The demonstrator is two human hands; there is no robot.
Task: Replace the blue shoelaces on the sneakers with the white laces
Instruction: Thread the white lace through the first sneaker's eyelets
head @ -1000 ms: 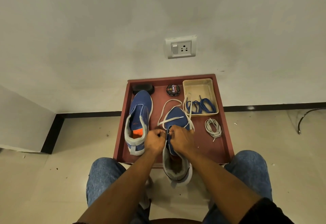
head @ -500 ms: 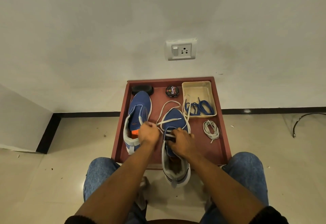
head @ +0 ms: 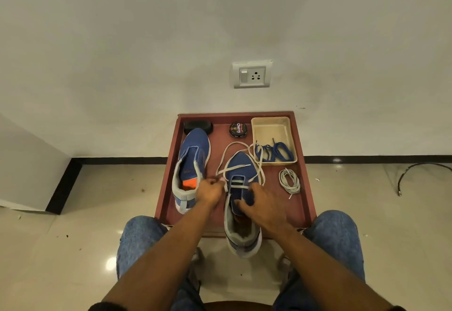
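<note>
Left hand (head: 210,189) pinching white lace (head: 241,167) taut at near sneaker's (head: 241,203) left eyelets; right hand (head: 265,206) curled over tongue, bracing. Blue laces (head: 275,151) in far-right tan tray (head: 271,127). Likely risks: uneven ends, skipped eyelet from overpulling.

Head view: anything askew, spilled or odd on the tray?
Only the sneaker being laced: its heel hangs over the tray's near edge. The blue laces lie in the beige bin; nothing spilled.
</note>
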